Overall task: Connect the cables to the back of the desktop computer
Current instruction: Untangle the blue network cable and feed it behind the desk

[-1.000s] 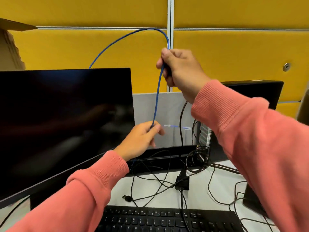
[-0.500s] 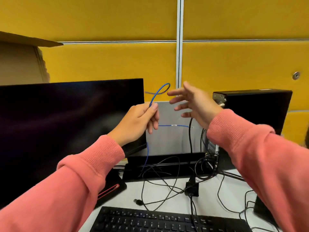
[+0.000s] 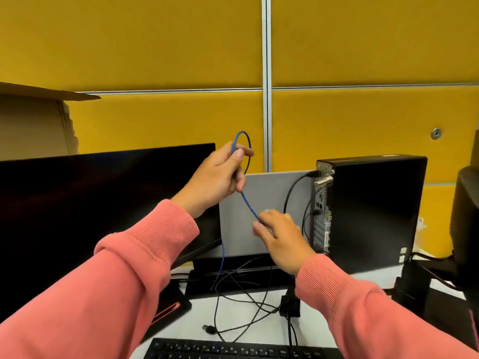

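**Blue cable in hand, not yet plugged in**

Progress: black upright desktop computer tower (image 3: 373, 211) shows at least one black cable (image 3: 293, 190) seated in its rear panel. Thin blue network cable (image 3: 247, 203) is unconnected, by my judgement; its plug is hidden.

Location: mid-air, left of the tower's rear.

Holding: left hand (image 3: 215, 180) pinches its loop; right hand (image 3: 281, 237) fingers curl round the lower end.

Axis: diagonal, upper-left to lower-right, toward the tower. Loose black leads lie on the white tabletop (image 3: 259, 327).

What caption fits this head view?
Left hand pinches a looped blue cable; right hand takes its lower run beside the desktop computer.
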`<state>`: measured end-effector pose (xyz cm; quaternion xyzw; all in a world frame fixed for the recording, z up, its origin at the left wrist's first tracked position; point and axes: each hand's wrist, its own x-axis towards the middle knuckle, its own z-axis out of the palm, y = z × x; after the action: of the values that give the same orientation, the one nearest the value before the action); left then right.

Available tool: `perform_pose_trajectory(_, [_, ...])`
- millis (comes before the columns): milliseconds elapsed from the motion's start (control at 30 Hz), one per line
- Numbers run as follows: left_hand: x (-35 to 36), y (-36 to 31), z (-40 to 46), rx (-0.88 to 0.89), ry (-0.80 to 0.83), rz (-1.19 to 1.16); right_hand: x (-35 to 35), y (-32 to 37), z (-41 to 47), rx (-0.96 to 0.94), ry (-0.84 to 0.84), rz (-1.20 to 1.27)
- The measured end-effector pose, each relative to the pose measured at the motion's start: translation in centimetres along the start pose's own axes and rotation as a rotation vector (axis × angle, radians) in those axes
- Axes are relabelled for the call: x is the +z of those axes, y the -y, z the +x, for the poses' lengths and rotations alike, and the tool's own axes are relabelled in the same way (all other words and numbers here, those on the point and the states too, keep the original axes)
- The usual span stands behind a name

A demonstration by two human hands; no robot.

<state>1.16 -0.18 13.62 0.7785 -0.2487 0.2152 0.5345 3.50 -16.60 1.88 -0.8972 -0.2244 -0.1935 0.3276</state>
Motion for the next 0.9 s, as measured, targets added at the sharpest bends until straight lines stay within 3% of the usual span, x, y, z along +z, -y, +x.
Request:
perform_pose_trajectory(133, [-1.8,3.9,1.7,-0.121,-0.165,0.110,-1.7,-1.7,-2.7,-0.003,-0.147,-0.070])
perform_pose_trajectory(333, [-0.5,8.0,2.0,-0.304,0.013,0.436,-3.6,-3.4,-4.3,0.104,-0.131,-0.397])
perform_pose_trajectory(433, [0.9,9.4,1.6,-0.374,0.033,0.437,-4.7,-3.1,-3.6,0.145,-0.080,-0.498])
perform_pose_trajectory(633, [1.6,11.1,1.1,-0.324,0.130,0.563,-5.0,-2.4,-1.5,0.146,-0.027,-0.627])
perform_pose_trajectory(767, [1.8,10.9,0.4,-0.103,0.206,0.568,-4.4,-2.2,0.1,0.074,0.036,-0.493])
perform_pose_trajectory(900, [3.2,12.9,-0.9,-0.159,0.392,0.424,-4.5,-2.4,2.4,0.033,-0.117,-0.096])
